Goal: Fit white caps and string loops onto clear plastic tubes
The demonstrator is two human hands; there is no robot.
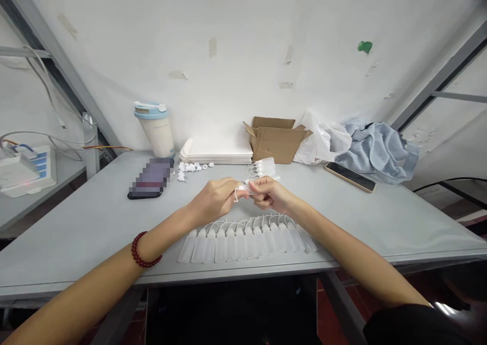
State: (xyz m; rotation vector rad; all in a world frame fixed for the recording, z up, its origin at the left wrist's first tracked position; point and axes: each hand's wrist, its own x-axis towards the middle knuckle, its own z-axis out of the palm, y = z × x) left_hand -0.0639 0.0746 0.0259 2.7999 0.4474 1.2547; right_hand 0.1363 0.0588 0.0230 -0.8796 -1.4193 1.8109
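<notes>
My left hand (216,198) and my right hand (271,193) meet above the middle of the grey table (95,218). Both pinch one small clear plastic vial (245,188) with a white cap, held level between their fingertips. Just below them lies a row of several matching clear vials (247,241) side by side near the table's front edge. A red bead bracelet sits on my left wrist. A small pile of white caps (192,168) lies behind my left hand, and a bunch of loose vials (262,168) lies behind my right hand.
A dark phone (150,181) lies at left, a blue-lidded cup (154,128) behind it. White trays (215,154), an open cardboard box (274,139), a white plastic bag (323,139) and a blue cloth (376,149) line the back. Another phone (350,176) lies at right.
</notes>
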